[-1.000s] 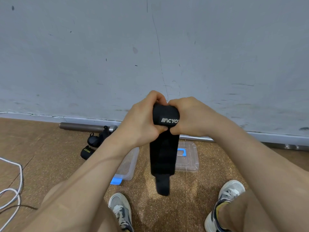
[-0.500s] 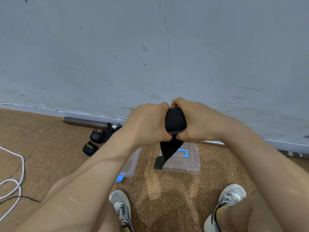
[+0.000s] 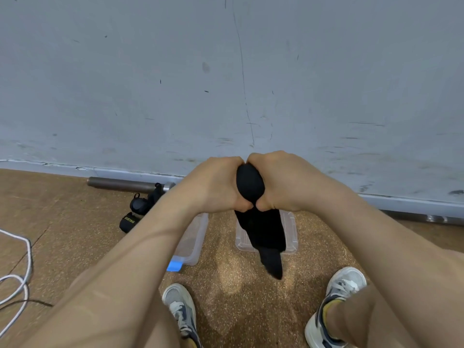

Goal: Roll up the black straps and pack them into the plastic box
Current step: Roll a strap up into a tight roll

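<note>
Head view, looking down past bare knees: two grey-and-white shoes, the left shoe (image 3: 179, 305) and the right shoe (image 3: 339, 296), stand apart on the brown speckled floor (image 3: 236, 297), with an open stretch of floor between them. One white cable (image 3: 23, 272) loops in from the left edge.

Just beyond the shoes sits one clear plastic box (image 3: 194, 237) with a blue clip on its near end, partly under the left forearm. Beside it, to the right and not touching it, lies one clear lid (image 3: 292, 232).

Above these, both arms are stretched forward. The left hand (image 3: 216, 187) and the right hand (image 3: 288, 183) are curled tight and pressed knuckle to knuckle around one black strap (image 3: 249, 183), whose rolled part shows as a fat bundle between them. Its loose tail hangs down in front of the lid and ends in a narrower tab, clear of the floor.

Farther left on the floor lie two rolled straps (image 3: 128, 221), one with yellow lettering, and a third dark piece that the forearm partly hides. Behind them one metal bar (image 3: 125, 183) runs along the foot of the scuffed grey wall (image 3: 226, 71), where the floor ends.
</note>
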`<action>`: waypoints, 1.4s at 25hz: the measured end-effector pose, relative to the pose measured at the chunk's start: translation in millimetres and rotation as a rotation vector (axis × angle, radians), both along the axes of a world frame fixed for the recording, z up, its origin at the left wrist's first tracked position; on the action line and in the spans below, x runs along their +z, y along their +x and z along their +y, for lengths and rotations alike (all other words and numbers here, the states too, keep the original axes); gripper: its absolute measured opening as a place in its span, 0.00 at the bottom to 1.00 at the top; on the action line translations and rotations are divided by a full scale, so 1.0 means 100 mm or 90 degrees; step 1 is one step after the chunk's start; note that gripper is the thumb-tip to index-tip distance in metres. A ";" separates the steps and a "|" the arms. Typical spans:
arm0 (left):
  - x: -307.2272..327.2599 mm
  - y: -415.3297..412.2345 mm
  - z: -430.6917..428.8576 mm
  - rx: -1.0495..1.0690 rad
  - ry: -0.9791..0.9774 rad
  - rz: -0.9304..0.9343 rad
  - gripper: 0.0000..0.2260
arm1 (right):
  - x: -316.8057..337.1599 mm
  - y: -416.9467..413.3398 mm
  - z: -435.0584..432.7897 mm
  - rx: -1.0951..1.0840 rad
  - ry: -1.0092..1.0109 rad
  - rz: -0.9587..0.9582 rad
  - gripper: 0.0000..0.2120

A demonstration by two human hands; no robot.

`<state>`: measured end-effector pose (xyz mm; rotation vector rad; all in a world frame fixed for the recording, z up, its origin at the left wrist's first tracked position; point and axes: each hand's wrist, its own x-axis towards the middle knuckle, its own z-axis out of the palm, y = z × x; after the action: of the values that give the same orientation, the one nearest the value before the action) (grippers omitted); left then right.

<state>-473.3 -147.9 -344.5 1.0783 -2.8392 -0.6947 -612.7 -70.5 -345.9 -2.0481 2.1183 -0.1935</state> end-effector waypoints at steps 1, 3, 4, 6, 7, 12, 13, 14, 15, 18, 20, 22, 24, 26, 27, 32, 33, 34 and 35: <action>-0.01 -0.01 0.01 -0.004 -0.059 -0.014 0.20 | -0.02 0.02 -0.01 -0.004 -0.009 0.030 0.22; -0.03 -0.05 0.08 -0.017 -0.214 -0.049 0.20 | -0.01 0.01 -0.02 -0.024 0.024 0.041 0.22; -0.05 -0.08 0.13 -0.029 -0.288 -0.061 0.20 | 0.01 -0.02 -0.03 -0.035 0.073 -0.012 0.22; -0.10 -0.14 0.21 -0.066 -0.398 -0.059 0.19 | 0.05 -0.08 -0.05 -0.046 0.157 -0.152 0.19; -0.11 -0.15 0.22 -0.069 -0.412 -0.033 0.17 | 0.05 -0.10 -0.06 -0.053 0.158 -0.185 0.17; -0.03 0.03 -0.02 0.034 0.110 0.205 0.22 | 0.15 -0.15 -0.05 -0.075 0.067 -0.231 0.18; -0.03 0.06 -0.05 0.035 0.180 0.204 0.23 | 0.14 -0.15 -0.04 -0.069 0.065 -0.221 0.17; -0.05 0.07 -0.06 0.023 0.194 0.185 0.22 | 0.13 -0.14 -0.03 -0.061 0.062 -0.194 0.17; -0.07 0.06 -0.07 0.017 0.178 0.183 0.21 | 0.13 -0.13 -0.03 -0.056 0.052 -0.165 0.17; -0.05 0.01 -0.06 0.075 0.146 0.264 0.17 | 0.21 -0.13 0.01 -0.044 0.046 -0.183 0.17; -0.04 0.02 -0.06 0.082 0.129 0.291 0.16 | 0.29 -0.22 0.07 -0.043 0.149 -0.348 0.16; -0.05 0.03 -0.02 0.049 0.095 0.305 0.15 | 0.32 -0.26 0.12 -0.026 0.246 -0.481 0.15; -0.07 0.01 0.04 0.038 0.046 0.310 0.15 | 0.25 -0.25 0.11 -0.014 0.236 -0.477 0.12; -0.07 0.01 0.01 0.078 0.115 0.319 0.19 | 0.24 -0.21 0.07 -0.048 0.188 -0.473 0.09; -0.06 0.03 -0.02 0.093 0.227 0.337 0.21 | 0.25 -0.21 0.06 -0.063 0.171 -0.485 0.09; -0.08 0.06 -0.04 0.047 0.411 0.323 0.22 | 0.21 -0.16 0.04 -0.083 0.177 -0.478 0.09; -0.09 0.03 -0.02 0.049 0.353 0.339 0.19 | 0.19 -0.16 0.04 -0.080 0.167 -0.458 0.08; -0.08 0.02 -0.01 0.048 0.317 0.365 0.17 | 0.20 -0.16 0.03 -0.079 0.161 -0.442 0.08; -0.08 0.02 -0.02 0.043 0.298 0.389 0.16 | 0.21 -0.19 0.03 -0.076 0.170 -0.447 0.07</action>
<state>-471.6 -149.4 -352.1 0.7969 -2.1605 -1.4357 -632.0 -67.1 -325.2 -1.4169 1.7048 -0.5250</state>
